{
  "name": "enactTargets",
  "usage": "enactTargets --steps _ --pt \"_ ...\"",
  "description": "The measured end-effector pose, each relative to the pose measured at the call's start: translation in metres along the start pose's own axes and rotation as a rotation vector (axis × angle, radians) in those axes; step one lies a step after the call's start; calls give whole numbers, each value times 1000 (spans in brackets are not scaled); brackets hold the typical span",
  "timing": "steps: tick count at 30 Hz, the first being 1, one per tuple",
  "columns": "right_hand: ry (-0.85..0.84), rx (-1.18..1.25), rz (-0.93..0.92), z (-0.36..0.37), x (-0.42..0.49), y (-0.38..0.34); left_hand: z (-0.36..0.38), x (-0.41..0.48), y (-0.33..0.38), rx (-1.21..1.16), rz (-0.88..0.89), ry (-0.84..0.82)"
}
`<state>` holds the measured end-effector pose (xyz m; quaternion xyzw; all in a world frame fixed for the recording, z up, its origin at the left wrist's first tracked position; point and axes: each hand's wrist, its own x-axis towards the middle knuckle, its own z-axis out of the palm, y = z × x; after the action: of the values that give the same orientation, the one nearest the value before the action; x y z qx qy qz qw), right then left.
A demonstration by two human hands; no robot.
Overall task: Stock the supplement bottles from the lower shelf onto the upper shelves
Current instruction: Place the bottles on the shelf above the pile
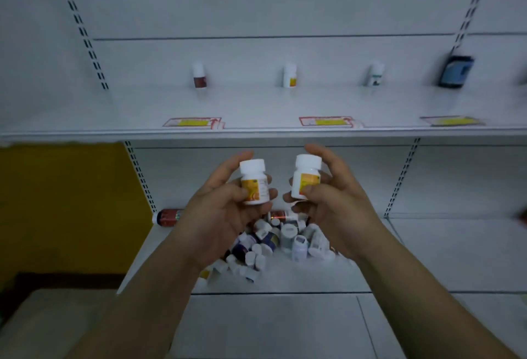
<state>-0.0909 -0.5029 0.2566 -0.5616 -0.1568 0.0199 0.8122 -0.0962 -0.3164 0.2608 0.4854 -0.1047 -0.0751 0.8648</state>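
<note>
Fingers: left hand (225,210) fingers (228,192) wrapped round left bottle (253,182); right hand (330,204) fingers (315,189) clamped on right bottle (306,177).
Held bottles: white caps, orange-yellow labels, caps up, long axis near vertical; the right one leans a bit.
Where: side by side, apart, just below upper shelf (256,108) front edge, above pile (279,244) on lower shelf (427,259).
Key relation: upper shelf lies up and forward of both hands; yellow-label bottle (290,75) stands at its back, above the gap between the hands, right hand slightly nearer.
Next, judged: lift over edge, keep upright.
</note>
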Motion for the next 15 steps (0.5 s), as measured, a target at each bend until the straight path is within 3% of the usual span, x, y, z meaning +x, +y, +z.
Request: enactTargets --steps 8,15 --pt "-54 -123 -170 -36 31 -91 77 44 37 254 210 -76" --pt "-33 -389 -140 -80 84 -121 101 109 42 638 223 145"
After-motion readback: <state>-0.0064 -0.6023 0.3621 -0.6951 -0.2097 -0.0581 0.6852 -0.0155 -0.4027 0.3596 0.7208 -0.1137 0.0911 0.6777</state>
